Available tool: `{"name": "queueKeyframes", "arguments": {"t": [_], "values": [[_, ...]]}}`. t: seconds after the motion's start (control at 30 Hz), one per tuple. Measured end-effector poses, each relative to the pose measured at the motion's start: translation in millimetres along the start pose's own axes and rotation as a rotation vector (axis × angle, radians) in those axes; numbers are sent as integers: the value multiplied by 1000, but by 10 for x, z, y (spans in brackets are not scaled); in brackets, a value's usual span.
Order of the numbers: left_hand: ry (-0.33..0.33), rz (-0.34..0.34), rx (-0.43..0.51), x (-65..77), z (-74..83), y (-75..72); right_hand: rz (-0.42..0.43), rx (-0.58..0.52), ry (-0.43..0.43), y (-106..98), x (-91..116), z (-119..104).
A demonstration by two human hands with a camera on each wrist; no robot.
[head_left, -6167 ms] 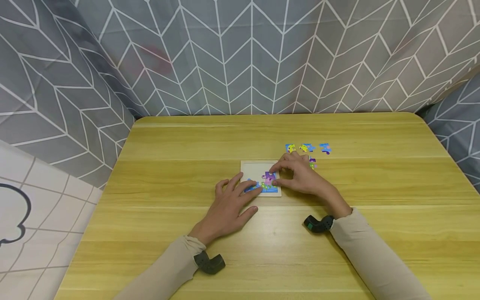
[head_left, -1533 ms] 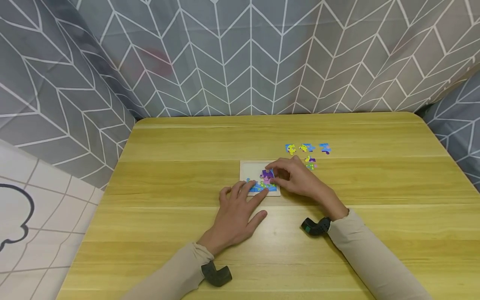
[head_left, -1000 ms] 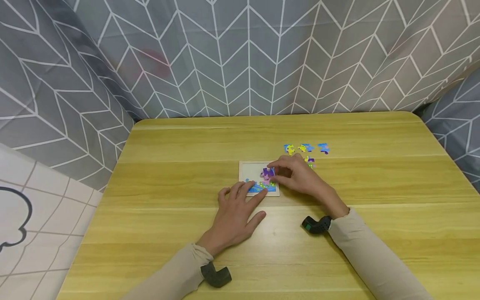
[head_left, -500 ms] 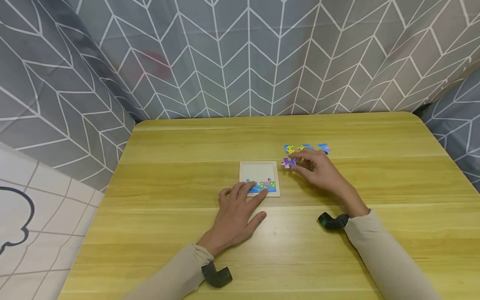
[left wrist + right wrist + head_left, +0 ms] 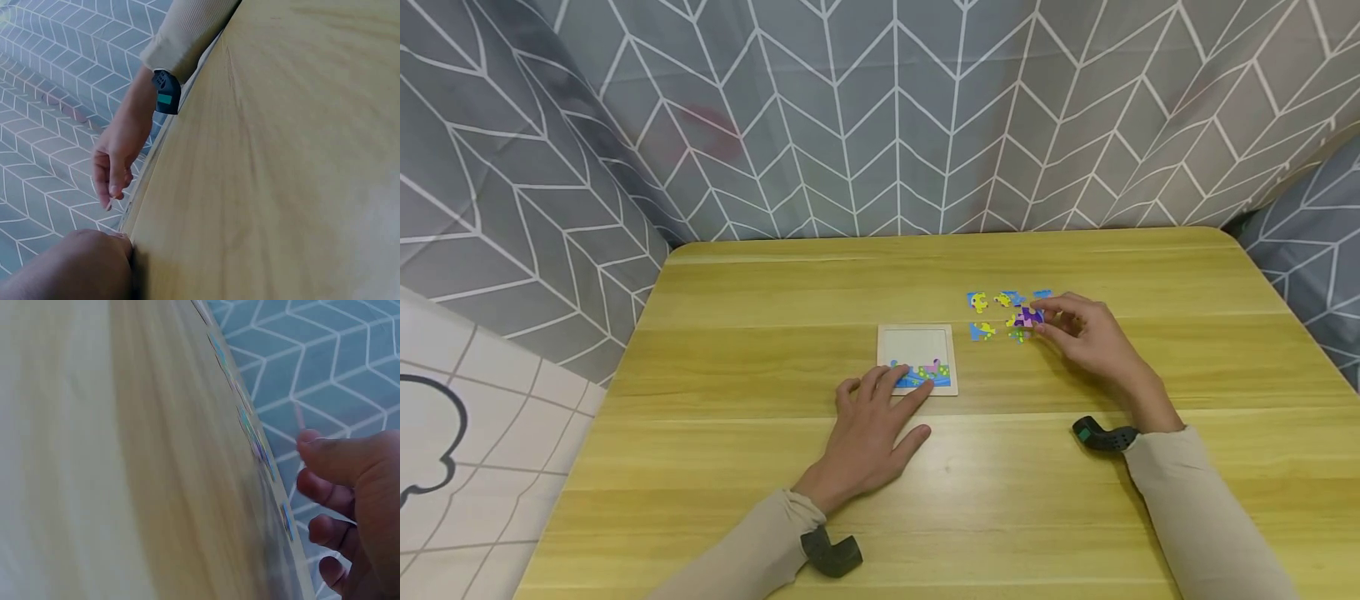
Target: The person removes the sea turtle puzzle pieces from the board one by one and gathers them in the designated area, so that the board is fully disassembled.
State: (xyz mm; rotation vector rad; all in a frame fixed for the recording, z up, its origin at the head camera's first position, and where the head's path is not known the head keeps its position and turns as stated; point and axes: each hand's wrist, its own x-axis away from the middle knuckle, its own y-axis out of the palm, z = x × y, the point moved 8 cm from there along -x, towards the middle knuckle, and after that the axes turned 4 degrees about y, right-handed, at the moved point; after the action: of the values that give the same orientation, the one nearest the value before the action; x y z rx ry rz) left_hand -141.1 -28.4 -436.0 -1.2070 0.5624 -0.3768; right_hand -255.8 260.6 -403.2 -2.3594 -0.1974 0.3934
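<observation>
My right hand (image 5: 1093, 342) pinches a purple jigsaw piece (image 5: 1028, 317) between thumb and fingertips, over a group of loose jigsaw pieces (image 5: 981, 331). In the right wrist view, the thumb side of that hand (image 5: 369, 481) shows, with a blurred pinkish edge of the piece (image 5: 299, 417) at the thumb tip. My left hand (image 5: 868, 437) lies with fingers spread, its fingertips on the lower part of a square puzzle tray (image 5: 917, 343). Blue, green and pink pieces (image 5: 934, 372) sit along the tray's bottom; above them its pale base is bare. Left fingertips cover some of that row.
More loose pieces, yellow and blue, lie at the back, among them a yellow-faced one (image 5: 977, 301) and one with a yellow figure (image 5: 1009, 297). The wooden table (image 5: 775, 292) ends at a grey patterned curtain (image 5: 865, 125). Black devices (image 5: 831, 552) sit on both wrists.
Earlier, my right hand held the purple piece at the tray's right side, above the bottom row. It has since carried the piece away rightward to the loose pieces. The left hand stays on the tray.
</observation>
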Motion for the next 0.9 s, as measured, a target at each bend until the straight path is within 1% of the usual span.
{"name": "queueKeyframes", "arguments": {"t": [0.17, 0.37, 0.5, 0.67, 0.9], "values": [[5, 15, 12, 2, 5, -2, -43, 31, 64, -63, 43, 133], [18, 44, 20, 11, 16, -25, -100, 45, 124, -104, 77, 213], [13, 35, 30, 17, 11, -28, -122, 50, 157, -137, 103, 247], [3, 12, 37, 9, 0, -18, -123, 48, 177, -158, 116, 280], [8, 17, 34, 0, 7, -15, -120, 39, 181, -173, 127, 295]]}}
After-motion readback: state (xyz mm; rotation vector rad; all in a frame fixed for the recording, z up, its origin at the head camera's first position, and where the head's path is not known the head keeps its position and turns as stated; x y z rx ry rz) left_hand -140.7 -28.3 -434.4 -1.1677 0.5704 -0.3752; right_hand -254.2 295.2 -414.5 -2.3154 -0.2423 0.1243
